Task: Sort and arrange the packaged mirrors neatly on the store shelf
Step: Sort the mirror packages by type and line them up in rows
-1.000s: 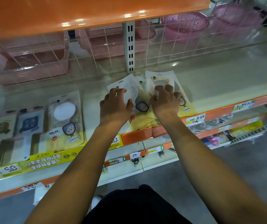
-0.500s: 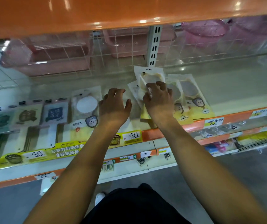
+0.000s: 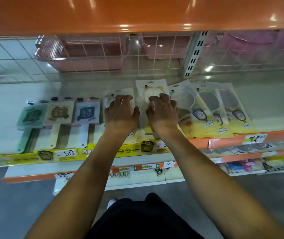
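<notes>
Reaching over the orange front edge of the store shelf [image 3: 224, 144], both bare forearms stretched to the middle of the white deck. Left hand [image 3: 119, 112] laid palm down on a clear packaged mirror [image 3: 115, 95], fingers bent at the tips and pressing its film, thumb spread to the right; nothing plainly pinched, so a resting press rather than a clench. Right hand [image 3: 162, 112] set just beside it on a second packaged mirror [image 3: 150, 88] standing a little farther back, fingers curled like a claw with tips on the round pale mirror face under the plastic; whether pinching the pack or only pushing it could not be told. Fanned to the right, three more mirror packs [image 3: 208, 109] lay overlapping one another, tilted slightly, each with a yellow card bottom and a small purple cartoon figure. Lined up to the left, three paddle-shaped items in green, beige and blue packaging [image 3: 60, 112] lay side by side, handles toward the shelf edge. Fixed along that edge, a yellow price strip [image 3: 65, 153] marked 5.0. Seen behind the wire grid back, pink plastic baskets [image 3: 86, 52]. Overhead, an orange upper shelf [image 3: 137, 12].
</notes>
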`<state>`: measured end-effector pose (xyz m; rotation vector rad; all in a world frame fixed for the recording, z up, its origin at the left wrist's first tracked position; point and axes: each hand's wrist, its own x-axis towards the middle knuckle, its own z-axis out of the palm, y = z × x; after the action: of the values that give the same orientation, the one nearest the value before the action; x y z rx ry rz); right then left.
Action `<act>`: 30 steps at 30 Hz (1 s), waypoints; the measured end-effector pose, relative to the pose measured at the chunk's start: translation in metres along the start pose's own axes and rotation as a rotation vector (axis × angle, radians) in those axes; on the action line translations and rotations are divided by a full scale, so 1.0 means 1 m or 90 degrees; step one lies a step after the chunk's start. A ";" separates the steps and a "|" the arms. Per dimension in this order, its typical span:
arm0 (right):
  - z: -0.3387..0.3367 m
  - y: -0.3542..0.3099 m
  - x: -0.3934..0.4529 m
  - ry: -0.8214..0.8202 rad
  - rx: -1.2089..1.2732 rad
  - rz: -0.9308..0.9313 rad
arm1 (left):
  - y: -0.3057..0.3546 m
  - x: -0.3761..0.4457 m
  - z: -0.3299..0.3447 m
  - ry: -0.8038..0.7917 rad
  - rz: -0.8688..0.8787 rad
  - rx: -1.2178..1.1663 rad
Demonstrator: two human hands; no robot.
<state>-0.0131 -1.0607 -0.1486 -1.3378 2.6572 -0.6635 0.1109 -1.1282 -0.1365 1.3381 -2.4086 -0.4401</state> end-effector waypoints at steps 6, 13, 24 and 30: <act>0.015 -0.003 -0.001 -0.066 -0.065 0.006 | -0.015 -0.001 -0.004 -0.002 -0.010 0.004; 0.015 -0.009 0.000 -0.150 -0.075 0.051 | -0.019 -0.002 -0.005 -0.010 -0.009 -0.010; 0.014 -0.008 -0.011 -0.128 -0.078 0.005 | -0.017 -0.007 -0.001 -0.015 -0.005 -0.021; 0.013 -0.006 -0.017 -0.127 -0.072 -0.001 | -0.017 -0.011 0.001 -0.015 0.002 -0.024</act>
<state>0.0050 -1.0550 -0.1600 -1.3556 2.5659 -0.3621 0.1288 -1.1278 -0.1462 1.3194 -2.4089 -0.4995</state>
